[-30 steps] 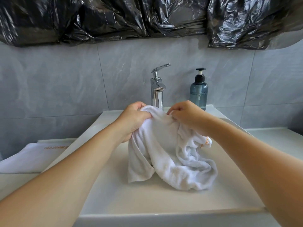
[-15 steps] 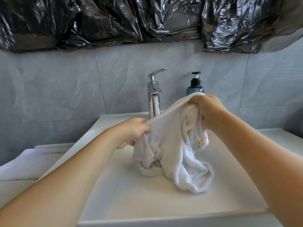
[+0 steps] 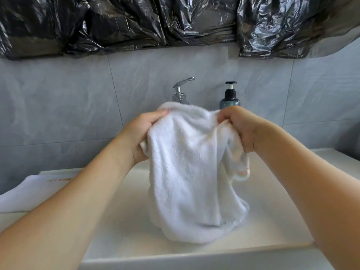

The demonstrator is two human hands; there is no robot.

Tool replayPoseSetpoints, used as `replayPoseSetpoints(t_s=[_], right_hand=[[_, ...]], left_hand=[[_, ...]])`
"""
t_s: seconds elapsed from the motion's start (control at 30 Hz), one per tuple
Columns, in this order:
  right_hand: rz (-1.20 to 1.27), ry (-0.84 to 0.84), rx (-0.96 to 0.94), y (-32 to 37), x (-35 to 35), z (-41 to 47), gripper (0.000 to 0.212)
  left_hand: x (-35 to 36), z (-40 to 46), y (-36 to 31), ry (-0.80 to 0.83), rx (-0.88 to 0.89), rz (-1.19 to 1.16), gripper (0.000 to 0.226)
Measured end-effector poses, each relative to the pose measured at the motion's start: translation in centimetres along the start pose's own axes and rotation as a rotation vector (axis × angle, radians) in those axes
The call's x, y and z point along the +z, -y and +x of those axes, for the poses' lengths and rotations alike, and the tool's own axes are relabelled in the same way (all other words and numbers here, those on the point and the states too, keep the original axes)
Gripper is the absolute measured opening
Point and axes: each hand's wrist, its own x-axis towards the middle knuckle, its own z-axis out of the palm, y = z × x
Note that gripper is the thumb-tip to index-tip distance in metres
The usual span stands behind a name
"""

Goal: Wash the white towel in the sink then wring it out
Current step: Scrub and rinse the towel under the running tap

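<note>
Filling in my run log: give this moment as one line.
left hand: grips towel | right hand: grips towel | white towel: hangs, bottom in sink | faucet: no water visible

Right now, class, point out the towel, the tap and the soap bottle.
towel (image 3: 187, 172): head view, on the hanging front face.
tap (image 3: 180, 94): head view, on the chrome body below the lever.
soap bottle (image 3: 230, 94): head view, on the black pump collar.

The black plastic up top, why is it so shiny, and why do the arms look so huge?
Head view: daylight glints off the crinkled black plastic sheeting; the wide lens stretches the forearms near the edges, while the white towel stays sharp.
</note>
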Motion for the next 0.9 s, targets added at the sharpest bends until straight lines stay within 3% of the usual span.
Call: replayPoseSetpoints(t_s=[0.1,0.17,0.27,0.37,0.47,0.57,0.63,0.7,0.8,0.9], right_hand=[[-0.428,-0.151,-0.026,-1.8,0.4,0.9,0.006],[-0.565,-0.082,-0.005,-2.8,0.8,1.4,0.021],[-0.766,0.084,-0.024,-3.3,2.0,1.9,0.051],[-0.921,0.055,-0.109,-3.7,3.4,2.0,0.043],[-0.764,-0.05,-0.145,-3.5,3.2,2.4,0.024],[-0.452,-0.116,-0.151,-2.9,2.0,2.7,0.017],[-0.298,-0.136,-0.131,-2.6,1.4,2.6,0.018],[-0.139,-0.169,-0.107,-2.2,1.2,2.2,0.016],[0.009,-0.173,-0.08,-1.5,0.6,1.7,0.017],[-0.124,-0.009,0.025,-1.4,0.2,1.1,0.022]], left_hand=[[-0.7,0.9,2.3,-0.21,-0.073,0.483,0.033],[-0.8,1.5,3.9,-0.252,-0.043,0.785,0.021],[-0.5,2.3,4.8,-0.231,0.092,0.858,0.011],[-0.6,2.8,4.5,-0.271,0.222,0.767,0.015],[-1.4,2.8,4.2,-0.294,0.172,0.754,0.006],[-1.8,2.2,3.8,-0.22,-0.128,0.843,0.013],[-1.4,1.8,3.4,-0.159,-0.227,0.88,0.006],[-1.4,1.5,3.2,-0.173,-0.236,0.848,0.012],[-1.6,1.9,3.3,-0.248,-0.168,0.607,0.02],[-1.2,2.4,3.9,-0.287,-0.053,0.399,0.025]])
